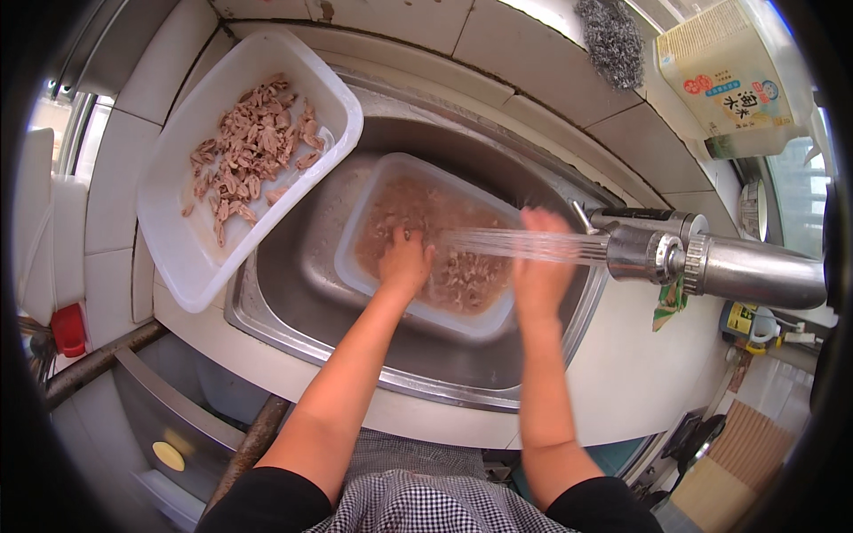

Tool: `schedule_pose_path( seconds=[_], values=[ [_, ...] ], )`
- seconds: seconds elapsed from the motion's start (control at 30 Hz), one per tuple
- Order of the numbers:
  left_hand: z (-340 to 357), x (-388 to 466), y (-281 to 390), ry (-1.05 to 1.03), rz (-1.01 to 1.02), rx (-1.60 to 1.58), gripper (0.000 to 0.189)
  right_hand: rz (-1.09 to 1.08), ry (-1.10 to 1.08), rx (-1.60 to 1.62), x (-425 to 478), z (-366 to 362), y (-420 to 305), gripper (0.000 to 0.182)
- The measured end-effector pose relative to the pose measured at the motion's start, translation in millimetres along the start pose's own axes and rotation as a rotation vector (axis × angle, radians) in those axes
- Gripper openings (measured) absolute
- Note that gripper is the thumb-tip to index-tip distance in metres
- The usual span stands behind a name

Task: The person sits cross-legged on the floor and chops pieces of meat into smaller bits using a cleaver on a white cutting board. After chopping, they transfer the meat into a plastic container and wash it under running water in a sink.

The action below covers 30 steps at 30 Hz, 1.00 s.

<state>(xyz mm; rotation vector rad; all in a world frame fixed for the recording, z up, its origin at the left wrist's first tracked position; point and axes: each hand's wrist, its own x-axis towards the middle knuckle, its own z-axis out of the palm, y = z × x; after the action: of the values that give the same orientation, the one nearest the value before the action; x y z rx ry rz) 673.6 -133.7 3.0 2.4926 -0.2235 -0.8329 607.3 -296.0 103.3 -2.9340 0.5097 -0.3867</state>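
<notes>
A white plastic tub [490, 324] sits in the steel sink, filled with cloudy brownish water. Small pieces of meat [470, 273] show under its surface. My left hand [405, 258] dips its fingertips into this water, so whatever they touch is hidden. Above the tub's right side is my right hand [543, 266], blurred and apparently holding nothing, its fingers extended. A spray of water [490, 241] runs from the faucet head [636, 253] across that hand into the tub.
A second white tub [163, 220] with pale meat pieces [256, 140] stands tilted at the sink's left corner. The faucet's lever [583, 216] juts out near my right hand. A steel-wool scourer [612, 43] and a plastic jug [726, 73] bearing writing stand at the back right.
</notes>
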Motion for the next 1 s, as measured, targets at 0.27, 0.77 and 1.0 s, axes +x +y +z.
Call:
schedule_pose_path(
  seconds=[0.27, 0.77, 1.0],
  values=[
    [22.5, 32.5, 32.1, -0.425, -0.072, -0.953, 0.026, 0.282, 0.028, 0.299, 56.4, -25.9, 48.9, 0.024],
    [31.1, 92.9, -25.4, 0.11, 0.018, -0.237, 0.052, 0.949, -0.127, 1.214, -38.6, 138.1, 19.5, 0.063],
    [51.1, 70.7, 4.5, -0.186, 0.033, -1.185, 0.039, 1.061, -0.238, 1.504, -22.0, 169.8, -28.2, 0.057]
  ],
)
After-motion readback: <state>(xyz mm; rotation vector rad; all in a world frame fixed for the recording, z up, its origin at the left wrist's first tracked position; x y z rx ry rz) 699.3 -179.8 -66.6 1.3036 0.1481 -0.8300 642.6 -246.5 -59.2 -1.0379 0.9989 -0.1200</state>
